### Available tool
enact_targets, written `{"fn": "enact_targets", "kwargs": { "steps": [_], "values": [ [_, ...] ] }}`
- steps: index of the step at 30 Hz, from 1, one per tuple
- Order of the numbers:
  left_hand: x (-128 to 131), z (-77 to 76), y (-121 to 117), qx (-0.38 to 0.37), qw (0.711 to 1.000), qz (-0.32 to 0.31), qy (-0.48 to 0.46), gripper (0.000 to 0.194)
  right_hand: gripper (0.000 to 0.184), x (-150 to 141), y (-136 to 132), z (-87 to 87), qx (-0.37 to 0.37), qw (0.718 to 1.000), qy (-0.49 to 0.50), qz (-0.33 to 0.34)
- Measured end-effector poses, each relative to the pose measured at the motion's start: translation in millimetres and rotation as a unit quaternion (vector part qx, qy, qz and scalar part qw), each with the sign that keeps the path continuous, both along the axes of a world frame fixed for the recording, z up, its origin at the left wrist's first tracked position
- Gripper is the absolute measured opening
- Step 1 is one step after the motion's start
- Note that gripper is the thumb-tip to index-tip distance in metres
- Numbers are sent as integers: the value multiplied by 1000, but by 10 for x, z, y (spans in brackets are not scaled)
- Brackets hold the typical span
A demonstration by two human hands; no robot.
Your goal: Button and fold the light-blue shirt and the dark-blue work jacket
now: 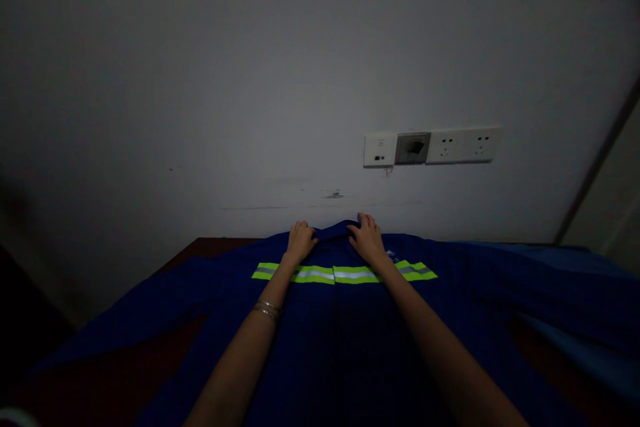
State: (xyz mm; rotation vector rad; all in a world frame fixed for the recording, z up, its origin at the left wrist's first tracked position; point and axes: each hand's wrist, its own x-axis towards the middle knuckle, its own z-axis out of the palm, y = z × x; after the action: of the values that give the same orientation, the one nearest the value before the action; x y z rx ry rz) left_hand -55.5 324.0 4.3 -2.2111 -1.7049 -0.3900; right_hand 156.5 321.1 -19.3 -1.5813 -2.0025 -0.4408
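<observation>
A dark blue work jacket [310, 320] lies spread out, front side up, with both sleeves stretched to the sides. A yellow-green and silver reflective strip [345, 274] crosses its chest. At the collar, my left hand [301, 241] has its fingers curled on the left side of the fabric. Opposite it, my right hand [367, 238] pinches the collar's right side between thumb and fingers. Part of the collar [334, 231] stands raised between the two hands. Bracelets [269, 309] circle my left wrist. My forearms cover part of the strip.
Under the jacket is a dark reddish-brown table [213, 245], its far edge against a pale wall [280, 80]. Sockets and a switch panel [433, 147] sit on the wall above. Lighter blue cloth [555, 255] lies beneath the right sleeve. The lighting is dim.
</observation>
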Motion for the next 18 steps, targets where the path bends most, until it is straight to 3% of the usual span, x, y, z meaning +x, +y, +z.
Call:
{"fn": "enact_targets", "kwargs": {
  "steps": [6, 11, 18],
  "values": [
    [17, -141, 10, 45, 998, -42, -18, 19, 28, -95, 80, 47, 28, 1000, -8, -3],
    [27, -200, 9, 49, 998, -26, -37, 13, 20, -195, 54, 112, 41, 999, -10, -11],
    [5, 39, -33, 46, 998, -30, -38, 21, 19, -219, 37, 157, 6, 1000, 2, 8]
  ]
}}
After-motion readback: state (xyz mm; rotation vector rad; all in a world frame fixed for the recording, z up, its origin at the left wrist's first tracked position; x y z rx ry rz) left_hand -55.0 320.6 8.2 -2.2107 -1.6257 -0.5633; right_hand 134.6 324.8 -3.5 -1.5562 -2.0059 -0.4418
